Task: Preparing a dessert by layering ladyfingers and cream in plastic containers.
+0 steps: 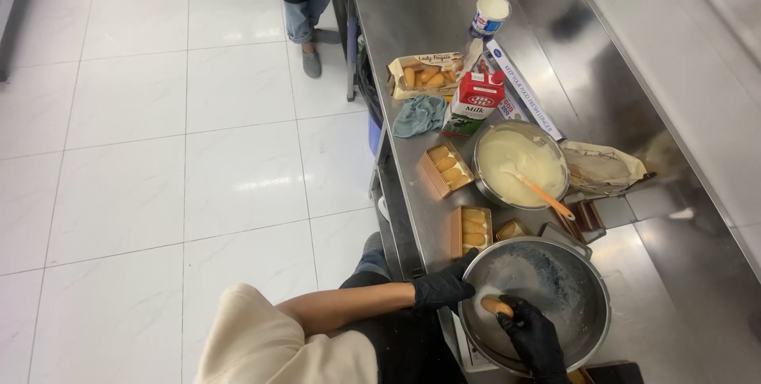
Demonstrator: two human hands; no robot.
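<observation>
My left hand (pixel 445 284), in a black glove, grips the near rim of a large steel bowl (pixel 583 273) at the table's front. My right hand (pixel 533 338), also gloved, holds a golden finger biscuit (pixel 496 305) down in the pale liquid inside that bowl. Just beyond the bowl stand small brown trays (pixel 474 228) filled with biscuits. Farther back sits a second steel bowl of yellow cream (pixel 517 164) with an orange-handled spatula (pixel 547 196) resting in it.
On the steel table (pixel 428 19) lie an open biscuit packet (pixel 424 75), a milk carton (pixel 474 103), a blue-grey cloth (pixel 420 114), a long foil box (pixel 523 89), a white tub (pixel 490 15) and a crumpled bag (pixel 606 168). Another person's legs (pixel 305 11) stand at the far end on white tiles.
</observation>
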